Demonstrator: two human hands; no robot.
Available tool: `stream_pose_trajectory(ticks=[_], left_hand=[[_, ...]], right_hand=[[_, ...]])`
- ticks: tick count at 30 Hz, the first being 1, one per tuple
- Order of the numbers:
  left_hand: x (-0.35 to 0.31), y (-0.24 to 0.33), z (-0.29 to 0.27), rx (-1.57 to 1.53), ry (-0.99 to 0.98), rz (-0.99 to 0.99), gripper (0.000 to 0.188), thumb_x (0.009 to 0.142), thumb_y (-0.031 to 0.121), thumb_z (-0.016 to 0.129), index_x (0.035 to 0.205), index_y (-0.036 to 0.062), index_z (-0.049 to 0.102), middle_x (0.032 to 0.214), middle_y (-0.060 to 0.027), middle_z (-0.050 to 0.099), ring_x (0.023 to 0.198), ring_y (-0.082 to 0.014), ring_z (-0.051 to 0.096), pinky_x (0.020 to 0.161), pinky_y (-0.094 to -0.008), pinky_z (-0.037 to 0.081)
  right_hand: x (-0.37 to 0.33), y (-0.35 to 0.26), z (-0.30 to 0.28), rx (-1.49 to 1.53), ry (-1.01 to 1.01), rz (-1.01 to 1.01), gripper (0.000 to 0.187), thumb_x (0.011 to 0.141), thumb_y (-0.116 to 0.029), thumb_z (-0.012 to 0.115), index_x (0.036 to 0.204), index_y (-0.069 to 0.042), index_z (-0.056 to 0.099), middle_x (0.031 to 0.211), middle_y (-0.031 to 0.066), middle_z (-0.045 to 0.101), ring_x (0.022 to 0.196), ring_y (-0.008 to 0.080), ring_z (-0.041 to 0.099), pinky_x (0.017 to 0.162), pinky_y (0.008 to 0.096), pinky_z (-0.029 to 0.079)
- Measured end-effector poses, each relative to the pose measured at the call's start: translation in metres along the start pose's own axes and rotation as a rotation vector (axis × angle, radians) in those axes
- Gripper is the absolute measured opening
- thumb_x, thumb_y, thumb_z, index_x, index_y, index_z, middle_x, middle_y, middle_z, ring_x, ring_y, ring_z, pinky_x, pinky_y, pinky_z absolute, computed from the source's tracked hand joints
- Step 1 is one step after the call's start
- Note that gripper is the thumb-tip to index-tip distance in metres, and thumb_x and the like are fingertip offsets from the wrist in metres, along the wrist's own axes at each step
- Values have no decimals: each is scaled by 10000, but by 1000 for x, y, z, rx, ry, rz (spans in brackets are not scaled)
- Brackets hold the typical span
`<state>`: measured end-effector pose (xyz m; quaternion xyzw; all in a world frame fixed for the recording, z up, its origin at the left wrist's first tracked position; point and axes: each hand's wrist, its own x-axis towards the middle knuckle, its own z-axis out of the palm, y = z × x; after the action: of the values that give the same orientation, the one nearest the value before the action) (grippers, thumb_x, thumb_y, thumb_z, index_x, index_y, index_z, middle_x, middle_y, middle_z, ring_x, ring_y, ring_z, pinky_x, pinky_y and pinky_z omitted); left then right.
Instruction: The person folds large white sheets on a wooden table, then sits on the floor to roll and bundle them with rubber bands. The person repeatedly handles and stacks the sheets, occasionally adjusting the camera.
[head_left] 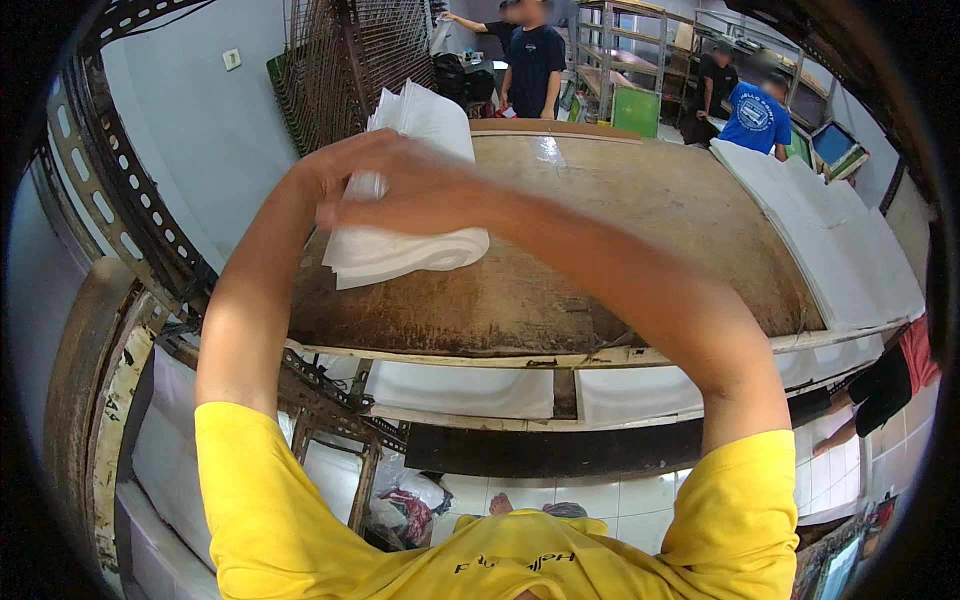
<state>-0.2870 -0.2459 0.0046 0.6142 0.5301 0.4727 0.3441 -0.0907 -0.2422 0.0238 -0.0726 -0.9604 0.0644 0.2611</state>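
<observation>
A thick stack of thin white sheets (405, 255) lies at the left end of the brown worktable, bent over in a rounded fold on its right side. Its upper part (430, 115) rises beyond my hands, with loose edges fanned out. My right hand (405, 190) reaches across to the left and closes on the stack, blurred by motion; a bit of white shows between its thumb and fingers. Against the stack's left side is my left hand (335, 160), its fingers mostly hidden behind the right one. Whether the sheets are paper or plastic, I cannot tell.
Piled white sheets (820, 230) cover the right end of the worktable (620, 230). More white sheets (460, 388) lie on a shelf beneath. A metal rack (340, 70) stands at the far left. Several people, one in a blue shirt (752, 118), are beyond the table.
</observation>
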Motion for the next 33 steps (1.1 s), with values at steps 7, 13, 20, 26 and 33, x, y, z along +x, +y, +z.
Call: stream_pose_trajectory(ticks=[7, 13, 20, 26, 33], left_hand=[[-1, 13, 14, -159, -102, -263, 573, 812, 393, 763, 1228, 27, 619, 1028, -110, 725, 857, -244, 726, 825, -407, 607], [-69, 53, 51, -265, 115, -157, 580, 803, 403, 770, 1230, 42, 615, 1120, -128, 678, 982, -244, 670, 898, -407, 551], [-171, 22, 68, -292, 325, 276, 481, 948, 350, 624, 1279, 2, 603, 1211, -128, 626, 1102, -223, 592, 990, -368, 466], [-336, -11, 199, -585, 333, -39, 537, 915, 351, 615, 1309, -11, 569, 1300, -167, 591, 1167, -255, 587, 1031, -390, 472], [-421, -155, 287, -414, -432, -692, 676, 762, 176, 746, 1353, -34, 493, 1179, -148, 643, 1035, -248, 649, 938, -365, 527]], right_hand=[[-57, 108, 25, 716, 260, 726, 778, 847, -530, 723, 1377, 1, 515, 1344, 200, 598, 1143, 308, 646, 958, 425, 523], [-67, 22, 7, 1072, 517, 636, 915, 838, -437, 783, 1481, -10, 291, 1293, 237, 596, 1072, 319, 663, 859, 404, 578], [-168, -110, -16, 921, 751, 385, 1274, 715, -494, 872, 1477, 158, 86, 1331, 313, 521, 1204, 351, 575, 1009, 390, 494], [-314, -247, 38, 784, 834, 393, 1316, 681, -492, 879, 1520, 117, 68, 1470, 299, 377, 1399, 354, 369, 1185, 380, 269], [-460, -336, 220, 1146, 1058, 1259, 1136, 745, -323, 852, 1559, 6, 132, 1487, 238, 380, 1409, 328, 359, 1185, 407, 273]])
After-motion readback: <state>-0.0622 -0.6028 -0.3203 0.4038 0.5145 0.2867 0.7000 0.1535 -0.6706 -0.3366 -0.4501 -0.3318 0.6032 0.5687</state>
